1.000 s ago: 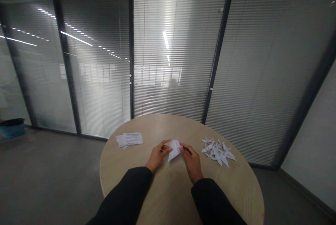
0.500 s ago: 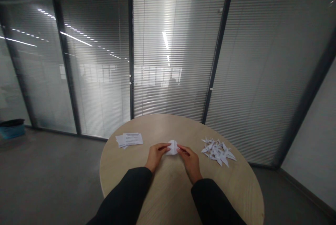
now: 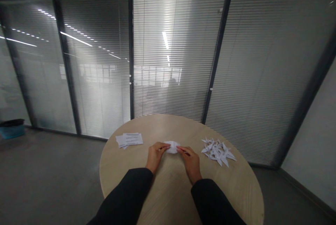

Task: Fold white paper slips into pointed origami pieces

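Observation:
A small piece of folded white paper (image 3: 172,147) is held between my two hands over the middle of the round table. My left hand (image 3: 156,155) pinches its left side between thumb and fingers. On the opposite side, my right hand (image 3: 190,160) grips the paper's right edge with closed fingertips. Creases run across the paper, but the fingers hide its outer ends. To the right of my right hand lies a pile of folded white paper cranes (image 3: 217,150), with pointed wings and tips overlapping.
Several flat printed paper sheets (image 3: 132,138) lie in a loose stack at the table's left. The light wooden round table (image 3: 168,197) stands close to a glass partition with blinds (image 3: 170,49). A blue bin (image 3: 12,130) sits on the floor at far left.
The folded paper looks wider and flatter than before, with its left part stretched out towards my left hand. Both hands have barely shifted; the sheets and the pile stay put.

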The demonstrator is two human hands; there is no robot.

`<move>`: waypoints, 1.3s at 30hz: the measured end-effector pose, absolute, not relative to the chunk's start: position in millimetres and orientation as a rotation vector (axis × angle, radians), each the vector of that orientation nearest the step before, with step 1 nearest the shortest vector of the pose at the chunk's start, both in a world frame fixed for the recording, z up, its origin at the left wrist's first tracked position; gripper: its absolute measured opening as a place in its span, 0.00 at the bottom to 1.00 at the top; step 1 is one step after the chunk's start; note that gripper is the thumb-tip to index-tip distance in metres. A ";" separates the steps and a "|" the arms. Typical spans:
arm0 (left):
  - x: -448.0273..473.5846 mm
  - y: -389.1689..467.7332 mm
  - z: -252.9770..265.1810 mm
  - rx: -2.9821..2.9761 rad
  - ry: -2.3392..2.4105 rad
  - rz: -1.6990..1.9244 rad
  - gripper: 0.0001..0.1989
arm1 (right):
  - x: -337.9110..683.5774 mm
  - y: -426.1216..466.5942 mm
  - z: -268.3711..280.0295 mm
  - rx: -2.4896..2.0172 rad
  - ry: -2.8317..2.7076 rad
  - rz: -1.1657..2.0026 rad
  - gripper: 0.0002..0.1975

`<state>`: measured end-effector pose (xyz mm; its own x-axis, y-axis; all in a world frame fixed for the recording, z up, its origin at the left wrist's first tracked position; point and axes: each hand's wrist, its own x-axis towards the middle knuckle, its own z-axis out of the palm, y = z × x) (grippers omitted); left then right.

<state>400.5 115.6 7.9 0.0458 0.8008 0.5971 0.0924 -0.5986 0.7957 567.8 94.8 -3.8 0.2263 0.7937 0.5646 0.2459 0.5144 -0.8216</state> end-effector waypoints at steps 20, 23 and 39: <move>397.8 133.4 2.3 1.399 0.864 1.592 0.09 | 572.9 101.8 -9.7 -1.060 -1.395 0.472 0.17; 398.9 130.8 3.4 1.345 0.868 1.522 0.11 | 570.2 98.0 -6.8 -1.053 -1.403 0.565 0.17; 402.8 130.8 -0.9 1.284 0.849 1.495 0.15 | 559.0 84.8 4.0 -1.015 -1.431 0.759 0.18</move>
<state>402.8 130.8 -0.9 0.0094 0.9501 0.3117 -0.2191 -0.3022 0.9277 559.0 84.8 4.0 0.0417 0.9045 0.4244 0.1559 0.4137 -0.8970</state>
